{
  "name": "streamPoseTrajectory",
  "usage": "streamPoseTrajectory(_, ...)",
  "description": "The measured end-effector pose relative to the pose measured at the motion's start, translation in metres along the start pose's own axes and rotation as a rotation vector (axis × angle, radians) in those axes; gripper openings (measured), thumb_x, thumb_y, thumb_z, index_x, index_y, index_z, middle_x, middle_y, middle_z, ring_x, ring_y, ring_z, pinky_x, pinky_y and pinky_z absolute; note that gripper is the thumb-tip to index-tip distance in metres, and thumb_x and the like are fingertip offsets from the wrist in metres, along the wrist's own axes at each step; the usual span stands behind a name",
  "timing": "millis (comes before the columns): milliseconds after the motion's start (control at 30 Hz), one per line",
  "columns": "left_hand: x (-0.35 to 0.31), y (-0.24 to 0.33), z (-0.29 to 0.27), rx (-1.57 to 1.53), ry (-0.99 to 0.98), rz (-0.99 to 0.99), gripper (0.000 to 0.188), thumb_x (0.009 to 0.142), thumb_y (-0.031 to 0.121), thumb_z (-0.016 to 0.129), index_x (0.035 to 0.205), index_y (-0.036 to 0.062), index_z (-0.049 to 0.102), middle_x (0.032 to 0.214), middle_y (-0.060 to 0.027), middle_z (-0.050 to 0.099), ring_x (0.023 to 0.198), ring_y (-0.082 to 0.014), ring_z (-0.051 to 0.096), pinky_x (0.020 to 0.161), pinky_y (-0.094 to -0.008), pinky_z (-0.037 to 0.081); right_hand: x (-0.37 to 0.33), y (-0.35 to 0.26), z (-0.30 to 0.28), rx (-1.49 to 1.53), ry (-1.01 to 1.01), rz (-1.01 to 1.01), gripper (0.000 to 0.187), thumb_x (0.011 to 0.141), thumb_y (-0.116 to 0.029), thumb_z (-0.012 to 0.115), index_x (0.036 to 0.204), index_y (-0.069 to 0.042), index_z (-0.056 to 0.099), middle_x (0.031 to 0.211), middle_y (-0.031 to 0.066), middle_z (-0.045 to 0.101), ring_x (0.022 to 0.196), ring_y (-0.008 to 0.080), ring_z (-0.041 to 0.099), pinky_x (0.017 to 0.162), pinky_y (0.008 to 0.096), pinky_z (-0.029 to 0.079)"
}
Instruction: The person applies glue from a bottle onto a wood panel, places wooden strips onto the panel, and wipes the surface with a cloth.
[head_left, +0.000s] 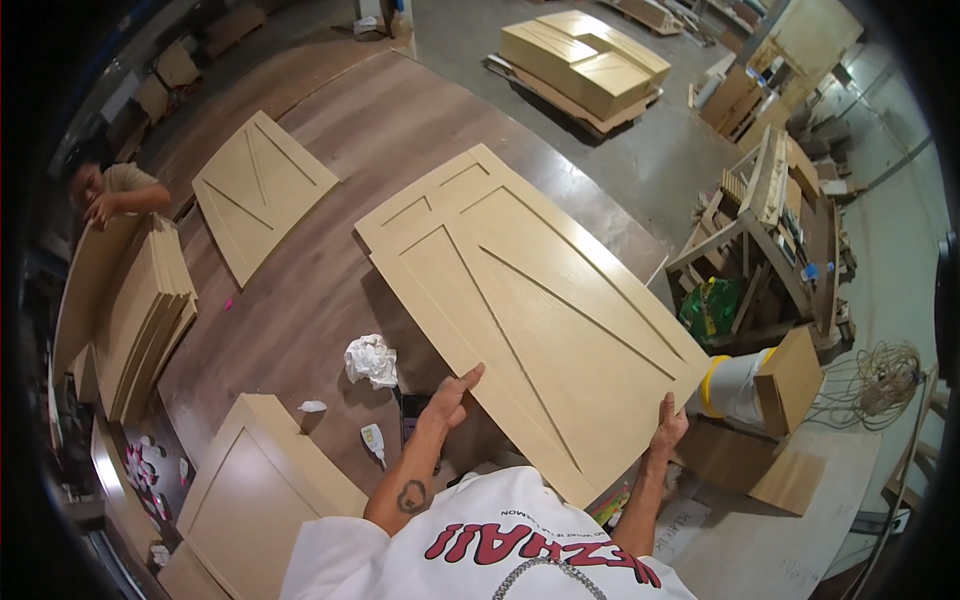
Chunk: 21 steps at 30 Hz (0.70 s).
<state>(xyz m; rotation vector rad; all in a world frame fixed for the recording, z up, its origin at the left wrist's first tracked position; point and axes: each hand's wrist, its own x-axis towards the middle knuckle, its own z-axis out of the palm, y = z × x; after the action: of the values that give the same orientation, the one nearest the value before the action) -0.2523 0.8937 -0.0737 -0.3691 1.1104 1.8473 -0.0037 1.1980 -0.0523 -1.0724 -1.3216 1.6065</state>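
Note:
In front of me I hold a large cream door panel [560, 290] with grooved diagonal lines, tilted above the wood-grain table. My left hand [455, 396] grips its left edge, thumb on the face and fingers underneath. On the right edge, near the close corner, my right hand [670, 425] holds it the same way, thumb up. A crumpled white paper wad [371, 361] lies on the table beyond my left hand. Closer to my left forearm is a small white glue bottle [373, 442].
Another grooved panel [262, 190] lies far left. A plain-framed panel stack [250, 490] sits near left. At the left, a co-worker [120, 190] handles stacked boards [150, 310]. To the right stand a white bucket [735, 388] with a yellow rim and a wooden rack [760, 225].

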Motion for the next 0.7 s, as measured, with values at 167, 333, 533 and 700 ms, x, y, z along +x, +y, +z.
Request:
streamPoseTrajectory(167, -0.011, 0.023, 0.019, 0.364, -0.088, -0.331, 0.061, 0.092, 0.045, 0.064, 0.127, -0.0037, 0.055, 0.118, -0.0162, 0.065, 0.095, -0.0276, 0.069, 0.077, -0.0415, 0.061, 0.002, -0.010, -0.007, -0.133, 0.016, 0.029, 0.041, 0.098, -0.030, 0.060, 0.117, 0.006, 0.058, 0.104, 0.0078, 0.066, 0.088, 0.0136, 0.062, 0.077, 0.0264, 0.050)
streamPoseTrajectory(333, 0.009, 0.000, -0.006, 0.229, -0.164, -0.457, 0.065, 0.091, 0.047, 0.065, 0.128, -0.0046, 0.053, 0.110, -0.0202, 0.067, 0.095, -0.0318, 0.069, 0.078, -0.0448, 0.061, 0.008, 0.011, -0.022, -0.312, 0.050, 0.187, 0.047, 0.096, -0.040, 0.061, 0.112, 0.004, 0.061, 0.101, 0.0077, 0.066, 0.083, 0.0128, 0.061, 0.074, 0.0266, 0.051)
streamPoseTrajectory(533, 0.015, 0.006, -0.009, 0.397, -0.186, -0.624, 0.071, 0.092, 0.054, 0.060, 0.125, -0.0090, 0.054, 0.106, -0.0244, 0.068, 0.090, -0.0313, 0.071, 0.073, -0.0390, 0.062, 0.009, 0.024, -0.007, -0.202, 0.218, 0.223, 0.043, 0.098, -0.039, 0.058, 0.106, 0.003, 0.061, 0.099, 0.0070, 0.067, 0.084, 0.0131, 0.062, 0.076, 0.0272, 0.050)
streamPoseTrajectory(700, 0.015, 0.007, -0.013, 0.471, -0.172, -0.639, 0.069, 0.095, 0.052, 0.055, 0.114, -0.0144, 0.059, 0.102, -0.0281, 0.067, 0.087, -0.0343, 0.071, 0.072, -0.0365, 0.062, 0.007, 0.038, -0.015, -0.263, 0.167, 0.281, 0.047, 0.098, -0.039, 0.058, 0.114, 0.005, 0.058, 0.105, 0.0102, 0.068, 0.088, 0.0163, 0.065, 0.078, 0.0285, 0.052)
